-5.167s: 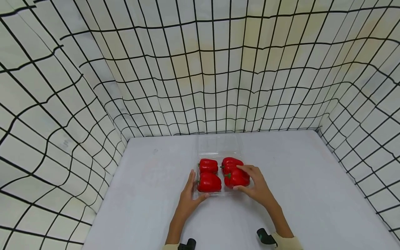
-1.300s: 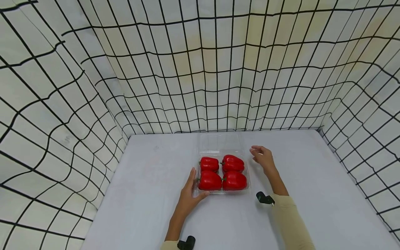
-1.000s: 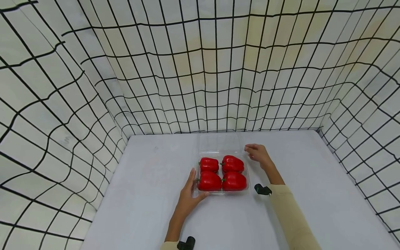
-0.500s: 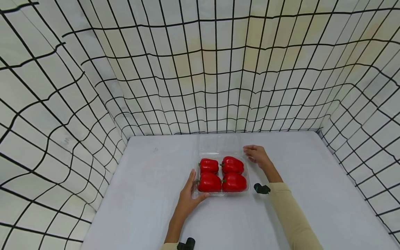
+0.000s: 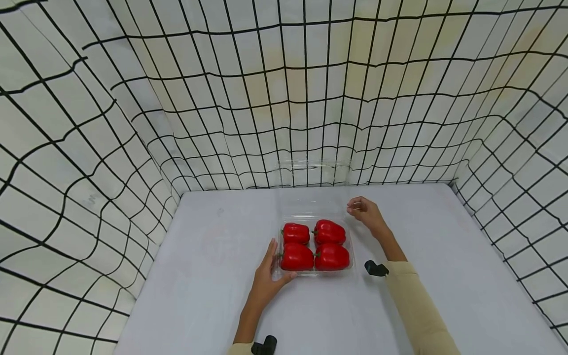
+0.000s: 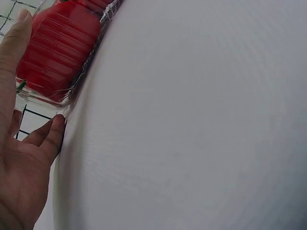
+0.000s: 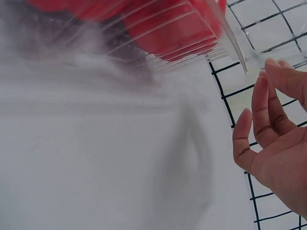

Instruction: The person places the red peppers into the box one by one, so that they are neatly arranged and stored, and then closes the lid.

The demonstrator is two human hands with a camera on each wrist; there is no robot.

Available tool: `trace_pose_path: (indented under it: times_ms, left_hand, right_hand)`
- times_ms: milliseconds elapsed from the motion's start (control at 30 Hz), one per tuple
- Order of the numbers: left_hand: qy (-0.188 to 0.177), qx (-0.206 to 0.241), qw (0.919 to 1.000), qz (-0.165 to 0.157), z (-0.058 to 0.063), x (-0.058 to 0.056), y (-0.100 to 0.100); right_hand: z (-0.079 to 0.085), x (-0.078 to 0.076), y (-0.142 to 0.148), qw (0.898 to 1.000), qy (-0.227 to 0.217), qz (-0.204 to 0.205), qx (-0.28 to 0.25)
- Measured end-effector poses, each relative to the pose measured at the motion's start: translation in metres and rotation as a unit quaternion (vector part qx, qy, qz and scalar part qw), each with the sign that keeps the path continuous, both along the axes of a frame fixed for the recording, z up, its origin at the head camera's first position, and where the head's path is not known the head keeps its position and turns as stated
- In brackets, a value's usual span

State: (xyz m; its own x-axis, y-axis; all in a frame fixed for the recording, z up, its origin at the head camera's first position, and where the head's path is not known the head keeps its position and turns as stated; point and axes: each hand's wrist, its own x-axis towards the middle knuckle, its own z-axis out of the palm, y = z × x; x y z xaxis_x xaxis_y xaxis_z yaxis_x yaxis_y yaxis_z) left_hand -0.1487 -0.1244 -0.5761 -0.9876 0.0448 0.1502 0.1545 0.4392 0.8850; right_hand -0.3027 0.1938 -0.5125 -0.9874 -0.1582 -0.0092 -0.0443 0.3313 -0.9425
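Observation:
A clear plastic clamshell container (image 5: 352, 252) stands on the table, holding red bell peppers in two rows: front left (image 5: 297, 257), front right (image 5: 332, 257), back left (image 5: 296, 233) and back right (image 5: 329, 231). Its hinged lid (image 5: 312, 201) tilts up from the back edge. My left hand (image 5: 267, 278) spans the front left corner, fingers straight along the side wall and thumb at the front. By the lid's right edge, my right hand (image 5: 366, 212) pinches the clear plastic between thumb and fingertips, as the right wrist view (image 7: 276, 115) shows.
A white-covered table (image 5: 213, 276) lies under the container. Black grid netting (image 5: 310, 98) over white sheeting rises behind the table and on both sides. Dark wrist-camera mounts (image 5: 376, 268) sit near the sleeve cuffs.
The right hand placed the front right pepper, let it go and went to the lid. The lid, flat half a second ago, is now lifted at its far edge. The left hand stayed put.

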Motion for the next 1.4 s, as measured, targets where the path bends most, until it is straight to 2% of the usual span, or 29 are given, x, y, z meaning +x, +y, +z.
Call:
trace_pose_path:
  times_ms: [100, 400, 500, 633, 733, 833, 1033, 1400]
  left_hand:
    - [0.003, 0.003, 1.0000, 0.000, 0.000, -0.001, 0.000]
    - [0.005, 0.008, 0.9999, -0.006, 0.003, -0.003, 0.000]
    - [0.005, -0.002, 1.0000, -0.001, 0.003, -0.003, 0.000]
    - [0.007, -0.010, 0.9999, 0.000, 0.004, -0.003, -0.001]
    - [0.005, -0.007, 1.0000, 0.000, 0.004, -0.002, -0.001]
    - [0.000, -0.007, 1.0000, 0.002, 0.003, -0.002, -0.002]
    - [0.013, -0.020, 0.9997, -0.003, 0.001, -0.002, -0.004]
    - [0.011, -0.021, 0.9997, -0.010, -0.002, 0.000, -0.003]
  right_hand:
    - [0.008, 0.008, 0.000, 1.000, 0.019, 0.009, -0.013]
    - [-0.017, 0.007, 0.007, 0.998, 0.063, 0.017, 0.025]
    - [-0.008, 0.017, 0.005, 0.997, 0.063, 0.026, 0.041]
    - [-0.012, 0.024, 0.005, 0.995, 0.075, 0.028, 0.062]
    - [-0.027, 0.022, 0.007, 0.993, 0.088, 0.025, 0.071]
    - [-0.030, 0.029, 0.005, 0.993, 0.081, 0.022, 0.080]
    - [-0.038, 0.048, 0.001, 0.994, 0.069, 0.017, 0.079]
    - [-0.050, 0.104, 0.004, 0.997, 0.074, 0.022, -0.020]
